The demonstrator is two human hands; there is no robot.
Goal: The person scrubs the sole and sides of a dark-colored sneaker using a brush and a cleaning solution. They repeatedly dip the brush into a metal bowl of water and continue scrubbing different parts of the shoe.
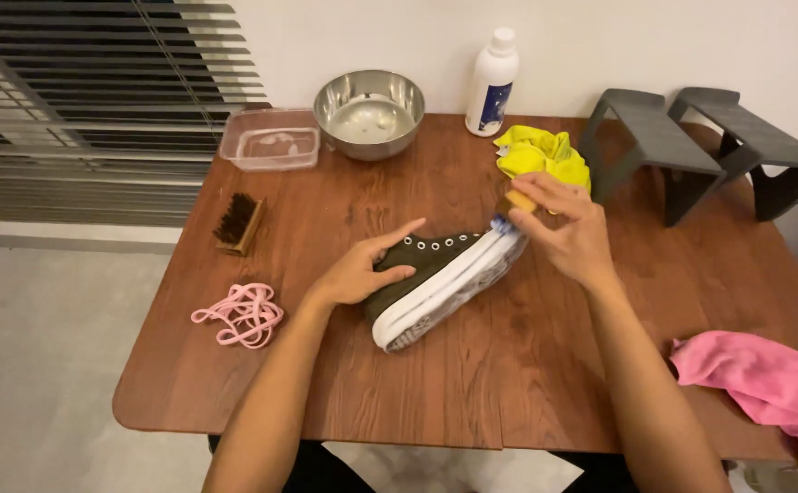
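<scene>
A dark olive high-top sneaker (435, 274) with a white sole lies on its side in the middle of the wooden table (472, 383), laces removed. My left hand (362, 269) rests on its upper and steadies it. My right hand (563, 228) pinches a small tan sponge block (520, 201) against the toe end of the white sole.
Pink laces (239, 315) and a brown bristle brush (237, 222) lie at the left. A clear plastic tub (269, 139), a steel bowl (369, 112) and a white bottle (492, 82) stand at the back. Also here: a yellow cloth (545, 151), two grey shoe stands (700, 151), and a pink cloth (769, 383).
</scene>
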